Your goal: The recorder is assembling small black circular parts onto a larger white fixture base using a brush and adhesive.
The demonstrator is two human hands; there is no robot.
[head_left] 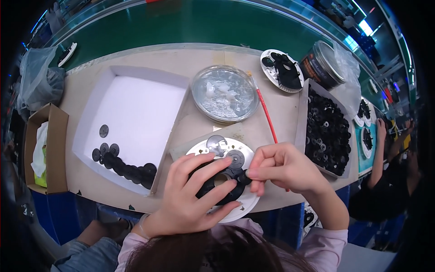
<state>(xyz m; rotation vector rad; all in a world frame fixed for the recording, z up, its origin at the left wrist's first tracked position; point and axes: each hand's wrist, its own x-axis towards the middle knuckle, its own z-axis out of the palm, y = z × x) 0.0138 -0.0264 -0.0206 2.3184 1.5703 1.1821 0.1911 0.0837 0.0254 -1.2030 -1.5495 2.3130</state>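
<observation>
A white round base [248, 201] lies at the table's near edge, carrying black and grey round parts. My left hand [192, 192] is open over it, its fingers spread across a black ring-shaped part [232, 196] and partly hiding it. At the right side of that part, my right hand [285, 170] pinches a small black round piece [244, 177] between thumb and fingers. A grey disc [235, 159] is on the base just beyond my fingertips. Farther up lies a shinier grey disc [217, 144].
At left stands a white shallow box [136, 97] with several dark discs. Ahead are a clear round dish [224, 93] and a red-handled brush [267, 115]. A box of black parts [328, 131], another white base [267, 56] and a tin [322, 65] are at right. A co-worker's arm [378, 156] shows beyond.
</observation>
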